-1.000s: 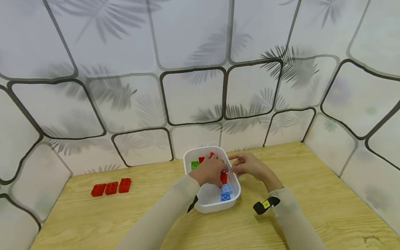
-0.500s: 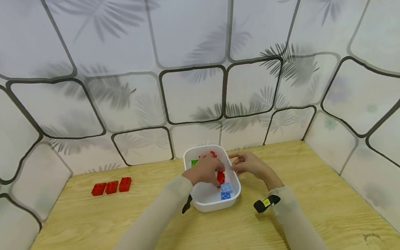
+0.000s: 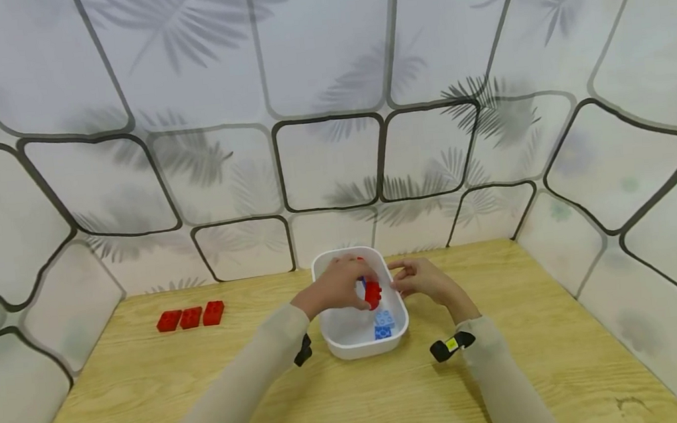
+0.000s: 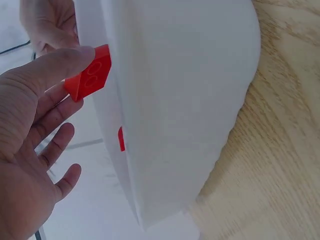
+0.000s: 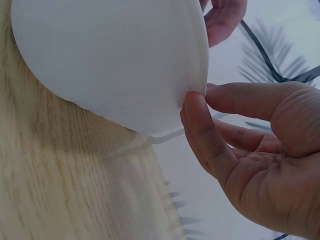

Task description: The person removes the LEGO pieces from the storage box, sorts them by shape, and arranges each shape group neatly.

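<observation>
In the head view, my left hand (image 3: 337, 285) is over the white plastic bin (image 3: 363, 351). It pinches a red toy brick (image 3: 372, 294) between thumb and fingers. The left wrist view shows that studded brick (image 4: 94, 74) at the bin's rim, held by thumb and forefingers while the other fingers are spread. My right hand (image 3: 426, 280) is at the bin's right side. Seen from the right wrist, its thumb and fingers (image 5: 200, 120) pinch the rim. Two blue bricks (image 3: 383, 324) lie near the bin's front. The left hand covers much of the bin's far half.
Three red bricks stand in a row at the left of the wooden table: one on the left (image 3: 169, 321), one in the middle (image 3: 191, 318), one on the right (image 3: 213, 312). A patterned fabric wall (image 3: 238, 166) closes off the back and sides.
My left hand has drawn slightly left and up inside the bin, now with a red brick showing in its fingers. The green brick is now hidden behind it. The right hand stays at the rim.
</observation>
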Motion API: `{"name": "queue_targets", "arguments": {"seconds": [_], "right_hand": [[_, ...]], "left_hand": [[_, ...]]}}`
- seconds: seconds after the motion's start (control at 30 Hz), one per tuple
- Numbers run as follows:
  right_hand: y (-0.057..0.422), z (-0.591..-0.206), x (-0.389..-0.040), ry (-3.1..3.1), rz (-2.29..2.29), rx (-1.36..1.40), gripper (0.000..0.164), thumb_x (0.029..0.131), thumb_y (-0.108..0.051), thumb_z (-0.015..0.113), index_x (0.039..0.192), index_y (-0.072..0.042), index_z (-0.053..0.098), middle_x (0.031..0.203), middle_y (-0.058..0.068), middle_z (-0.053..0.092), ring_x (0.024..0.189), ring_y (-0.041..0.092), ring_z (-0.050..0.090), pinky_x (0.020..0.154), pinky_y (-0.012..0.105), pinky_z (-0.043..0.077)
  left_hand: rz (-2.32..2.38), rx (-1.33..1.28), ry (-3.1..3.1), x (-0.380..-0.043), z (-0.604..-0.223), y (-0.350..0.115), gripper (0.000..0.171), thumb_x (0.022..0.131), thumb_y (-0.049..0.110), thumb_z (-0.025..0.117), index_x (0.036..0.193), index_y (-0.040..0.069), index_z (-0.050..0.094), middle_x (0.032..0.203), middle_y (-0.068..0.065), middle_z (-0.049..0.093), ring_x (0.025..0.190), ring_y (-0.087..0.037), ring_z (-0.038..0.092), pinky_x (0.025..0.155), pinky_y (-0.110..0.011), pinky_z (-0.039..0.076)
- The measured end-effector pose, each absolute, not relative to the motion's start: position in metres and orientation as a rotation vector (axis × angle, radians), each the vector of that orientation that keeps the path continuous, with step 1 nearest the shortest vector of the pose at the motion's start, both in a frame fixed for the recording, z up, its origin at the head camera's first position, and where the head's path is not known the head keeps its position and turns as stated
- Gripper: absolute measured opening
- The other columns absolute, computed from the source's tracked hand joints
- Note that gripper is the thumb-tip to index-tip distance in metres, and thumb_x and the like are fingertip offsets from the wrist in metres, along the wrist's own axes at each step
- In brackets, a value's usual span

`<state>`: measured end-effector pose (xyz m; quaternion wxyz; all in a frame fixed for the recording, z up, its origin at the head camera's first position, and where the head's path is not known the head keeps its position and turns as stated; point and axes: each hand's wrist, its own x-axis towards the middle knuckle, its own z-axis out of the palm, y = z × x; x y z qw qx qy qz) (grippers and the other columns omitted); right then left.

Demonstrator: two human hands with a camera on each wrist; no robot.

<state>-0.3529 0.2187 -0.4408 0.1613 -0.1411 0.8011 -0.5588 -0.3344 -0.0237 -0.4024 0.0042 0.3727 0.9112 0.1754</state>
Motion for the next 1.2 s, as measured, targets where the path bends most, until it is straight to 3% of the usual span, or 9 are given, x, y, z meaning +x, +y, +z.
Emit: {"name": "queue_targets", "arguments": {"seconds": [0.17, 0.47, 0.83, 1.2], "right_hand": [[0.218, -0.442, -0.354, 2.303, -1.585, -0.374, 0.053, 0.093, 0.000, 0.066, 0.143, 0.007, 0.050, 0.095, 0.009, 0.067, 0.078, 0.014, 0.067, 0.076, 0.034, 0.061], [0.219, -0.442, -0.353, 2.317, -1.568, -0.351, 0.053, 0.095, -0.002, 0.067, 0.144, 0.007, 0.050, 0.100, 0.013, 0.068, 0.080, 0.014, 0.067, 0.080, 0.039, 0.061], [0.218, -0.440, -0.354, 2.330, -1.546, -0.339, 0.053, 0.095, -0.004, 0.068, 0.144, 0.005, 0.050, 0.103, 0.014, 0.068, 0.081, 0.015, 0.067, 0.081, 0.037, 0.061], [0.217, -0.440, -0.354, 2.332, -1.551, -0.333, 0.053, 0.094, -0.003, 0.068, 0.144, 0.005, 0.051, 0.103, 0.016, 0.069, 0.080, 0.015, 0.067, 0.079, 0.036, 0.061]], "left_hand": [[0.687, 1.102, 2.873, -0.333, -0.401, -0.041, 0.044, 0.079, 0.029, 0.088, 0.119, 0.016, 0.073, 0.119, 0.001, 0.072, 0.118, -0.025, 0.056, 0.107, -0.049, 0.039], [0.962, 0.932, 2.938, -0.327, -0.391, -0.083, 0.048, 0.078, 0.028, 0.090, 0.121, 0.015, 0.073, 0.117, -0.001, 0.073, 0.107, -0.024, 0.055, 0.093, -0.041, 0.048], [1.208, 0.747, 3.011, -0.311, -0.387, -0.155, 0.051, 0.078, 0.025, 0.090, 0.123, 0.009, 0.071, 0.119, -0.008, 0.072, 0.105, -0.027, 0.059, 0.093, -0.049, 0.049], [1.093, 0.564, 3.021, -0.298, -0.396, -0.217, 0.052, 0.083, 0.028, 0.086, 0.126, 0.006, 0.068, 0.125, -0.013, 0.069, 0.110, -0.032, 0.059, 0.092, -0.051, 0.051]]}}
